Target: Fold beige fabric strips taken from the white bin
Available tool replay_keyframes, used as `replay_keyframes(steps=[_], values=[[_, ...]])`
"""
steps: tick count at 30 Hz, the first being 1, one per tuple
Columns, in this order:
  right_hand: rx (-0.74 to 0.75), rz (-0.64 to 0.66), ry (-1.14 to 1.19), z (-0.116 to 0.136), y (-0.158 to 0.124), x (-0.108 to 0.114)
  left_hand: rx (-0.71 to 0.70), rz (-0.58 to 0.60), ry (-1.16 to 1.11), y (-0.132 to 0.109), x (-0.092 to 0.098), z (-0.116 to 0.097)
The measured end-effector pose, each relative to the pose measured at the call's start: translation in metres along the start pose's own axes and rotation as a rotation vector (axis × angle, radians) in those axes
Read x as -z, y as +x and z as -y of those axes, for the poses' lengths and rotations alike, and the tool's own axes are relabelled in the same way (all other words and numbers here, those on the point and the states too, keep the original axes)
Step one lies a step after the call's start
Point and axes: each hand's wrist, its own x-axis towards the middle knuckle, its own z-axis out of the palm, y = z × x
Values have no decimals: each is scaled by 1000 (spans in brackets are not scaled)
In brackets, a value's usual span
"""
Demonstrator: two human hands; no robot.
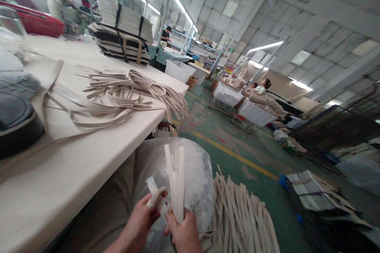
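Note:
My right hand (185,232) is closed around a small bundle of beige fabric strips (177,180), whose ends point upward. Just to its left, my left hand (141,217) pinches a short pale strip (152,186) with a shiny whitish end; part of it is hidden by the fingers. Behind both hands bulges a clear plastic bag (197,166). Many more beige strips lie in a heap (240,213) to the right of the bag. On the table, a tied bundle of long beige straps (148,85) spreads out in loose loops.
The pale table (97,158) runs along my left, its edge close to my left arm. A dark round-edged case (18,122) and a red basket (35,21) sit on it, with stacked panels (123,31) behind. White bins (255,112) and strapped stacks (314,191) stand right.

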Motion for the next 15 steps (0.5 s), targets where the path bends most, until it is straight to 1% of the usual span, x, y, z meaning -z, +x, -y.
replay_keyframes(steps=[1, 2, 3, 4, 6, 7, 8, 11, 12, 13, 15], values=[[-15, -17, -11, -1, 0, -2, -28, -67, -19, 2, 1, -4], [-19, -30, -22, -3, 1, -3, -46, -108, -26, 3, 2, -7], [-12, -35, -30, -4, 2, -5, -45, -113, -23, 4, 4, -7], [1, -33, -32, -4, 2, -6, -27, -91, -16, 5, 5, -5], [26, -20, -25, -4, 4, -7, 41, -2, -15, 5, 5, 1], [29, -17, -22, -4, 4, -7, 68, 24, -24, 5, 6, 3], [27, -18, -22, -4, 4, -7, 72, 14, -41, 5, 6, 3], [6, -35, -47, -6, 5, -5, 12, -133, -111, 8, 9, -3], [3, -39, -57, -6, 4, -4, 3, -163, -126, 8, 10, -5], [6, -39, -65, -7, 4, -4, 13, -168, -133, 8, 11, -7], [14, -32, -65, -7, 4, -4, 77, -127, -133, 7, 10, -6]])
